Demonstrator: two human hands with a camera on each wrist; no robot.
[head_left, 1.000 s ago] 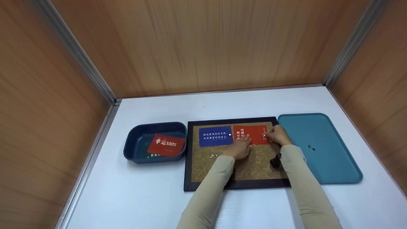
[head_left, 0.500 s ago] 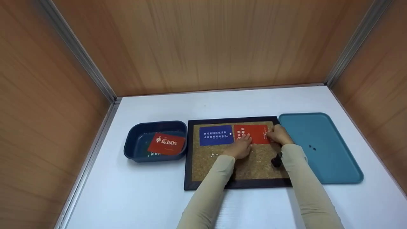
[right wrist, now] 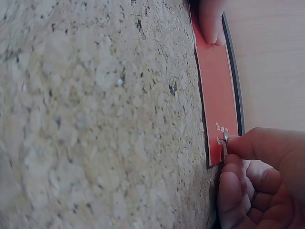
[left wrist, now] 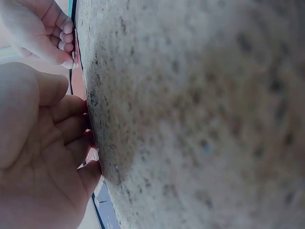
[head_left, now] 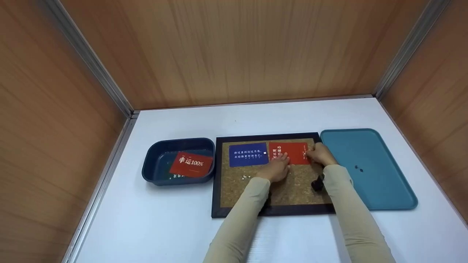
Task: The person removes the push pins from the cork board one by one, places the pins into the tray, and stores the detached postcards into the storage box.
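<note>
A red card [head_left: 297,155] lies on the cork board [head_left: 241,190], right of a blue card [head_left: 248,155] with a small white pin at its right edge. My left hand [head_left: 274,170] rests its fingertips on the red card's lower left part; the left wrist view shows that hand [left wrist: 52,138] at the card's edge. At the card's right end, my right hand [head_left: 321,155] pinches a small pin. In the right wrist view the pin [right wrist: 225,137] stands at the printed text, between thumb and fingers of the right hand [right wrist: 267,176].
A dark blue bin [head_left: 153,175] with a red card [head_left: 192,165] and a green one stands left of the board. Several small white pins [head_left: 246,177] lie on the cork. The teal tray [head_left: 380,175] at the right holds small dark pieces [head_left: 359,168]. A black object [head_left: 317,183] is near the right wrist.
Both hands have kept nearly the same places on the red card. Only a slight shift of the right fingers at the pin shows.
</note>
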